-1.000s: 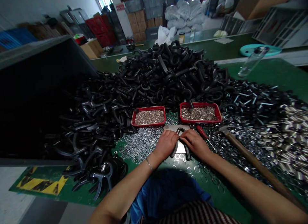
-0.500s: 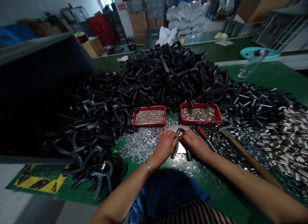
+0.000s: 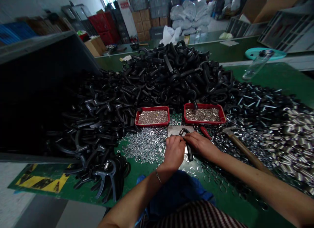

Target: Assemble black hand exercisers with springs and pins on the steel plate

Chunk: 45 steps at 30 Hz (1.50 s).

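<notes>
A black hand grip strengthener [image 3: 189, 153] with a small spring at its top lies over a metal plate [image 3: 172, 130] in front of me. My left hand [image 3: 175, 151] is closed on its left side, covering most of that handle. From the right, my right hand [image 3: 201, 145] reaches across it, fingers pinched close to my left fingertips near the middle. Whatever small part may sit between the fingertips is hidden. One dark handle shows below my right fingers.
Red trays of small metal parts [image 3: 152, 124] and pins [image 3: 205, 122] stand behind the plate. A screwdriver [image 3: 205, 132] and hammer [image 3: 241, 148] lie right. Washers [image 3: 147, 146], black handles [image 3: 169, 74], springs [image 3: 294, 146] and finished grips [image 3: 108, 179] are heaped around.
My left hand has shifted right and turned over the grip's left handle, hiding it. My right hand has moved slightly right, its fingers still on the grip.
</notes>
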{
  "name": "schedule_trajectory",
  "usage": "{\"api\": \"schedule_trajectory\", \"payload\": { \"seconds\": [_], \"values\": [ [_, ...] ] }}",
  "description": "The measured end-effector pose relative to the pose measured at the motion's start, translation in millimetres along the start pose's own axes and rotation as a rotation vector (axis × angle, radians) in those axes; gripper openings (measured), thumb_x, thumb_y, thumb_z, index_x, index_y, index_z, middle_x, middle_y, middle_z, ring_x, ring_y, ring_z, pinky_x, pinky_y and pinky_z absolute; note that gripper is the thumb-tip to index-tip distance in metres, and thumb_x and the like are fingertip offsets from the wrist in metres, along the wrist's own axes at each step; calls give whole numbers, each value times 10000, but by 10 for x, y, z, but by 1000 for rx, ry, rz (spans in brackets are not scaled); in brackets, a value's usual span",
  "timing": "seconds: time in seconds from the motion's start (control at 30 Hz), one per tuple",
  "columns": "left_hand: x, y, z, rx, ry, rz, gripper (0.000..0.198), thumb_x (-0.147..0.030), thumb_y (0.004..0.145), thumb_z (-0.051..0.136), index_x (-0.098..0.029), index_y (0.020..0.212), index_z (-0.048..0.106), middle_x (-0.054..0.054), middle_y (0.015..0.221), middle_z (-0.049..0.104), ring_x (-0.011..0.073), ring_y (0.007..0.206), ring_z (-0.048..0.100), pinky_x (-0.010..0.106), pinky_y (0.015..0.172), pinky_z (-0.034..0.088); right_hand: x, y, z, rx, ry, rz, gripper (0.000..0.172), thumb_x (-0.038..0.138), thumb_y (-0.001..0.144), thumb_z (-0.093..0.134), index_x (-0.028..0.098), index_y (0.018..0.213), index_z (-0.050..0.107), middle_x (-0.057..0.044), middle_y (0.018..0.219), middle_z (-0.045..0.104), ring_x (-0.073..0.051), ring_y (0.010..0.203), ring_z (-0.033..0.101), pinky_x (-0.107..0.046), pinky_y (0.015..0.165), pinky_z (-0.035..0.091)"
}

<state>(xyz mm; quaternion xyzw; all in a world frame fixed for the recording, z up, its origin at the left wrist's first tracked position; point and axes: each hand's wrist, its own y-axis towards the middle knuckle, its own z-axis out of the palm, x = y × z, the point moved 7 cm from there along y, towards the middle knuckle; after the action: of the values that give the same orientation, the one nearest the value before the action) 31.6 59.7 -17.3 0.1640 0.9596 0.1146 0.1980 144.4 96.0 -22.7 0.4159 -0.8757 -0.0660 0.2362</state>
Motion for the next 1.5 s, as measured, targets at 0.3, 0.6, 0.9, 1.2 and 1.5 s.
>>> {"api": "schedule_trajectory", "payload": {
  "seconds": [0.3,0.6,0.9,1.2,1.5],
  "values": [
    [-35,88,120,51,85,36,147,-183,945,518,-184,954,665,95,1005,626,262,984,506,442,859,405,-161,-730,-385,-131,171,304,277,255,979,483,274,1203,645,-93,1100,695,-264,1044,660,-479,934,551],
    [-29,176,-56,54,94,63,178,-198,983,464,-161,986,637,88,950,655,246,938,558,416,900,409,251,-828,-352,-137,286,312,290,237,978,484,301,1208,650,-84,1078,705,-253,1022,668,-453,892,579],
    [367,298,-183,-1,-164,-69,80,-235,948,576,-185,925,633,37,944,670,206,949,579,356,919,408,432,-775,-231,-114,386,393,269,240,1011,443,242,1175,656,-67,1078,709,-203,1014,666,-368,893,554],
    [241,349,39,79,132,85,184,-285,991,480,-173,939,618,65,946,630,236,949,524,393,891,382,405,-826,-104,-97,436,432,263,248,1013,459,263,1190,654,-46,1094,706,-192,1022,657,-350,901,538],
    [119,293,120,43,289,325,166,-159,971,466,-129,922,621,101,920,623,251,894,521,415,872,400,287,-960,-261,-74,293,377,272,240,1014,430,245,1207,621,-69,1115,684,-213,1053,626,-381,937,512]
  ]
}}
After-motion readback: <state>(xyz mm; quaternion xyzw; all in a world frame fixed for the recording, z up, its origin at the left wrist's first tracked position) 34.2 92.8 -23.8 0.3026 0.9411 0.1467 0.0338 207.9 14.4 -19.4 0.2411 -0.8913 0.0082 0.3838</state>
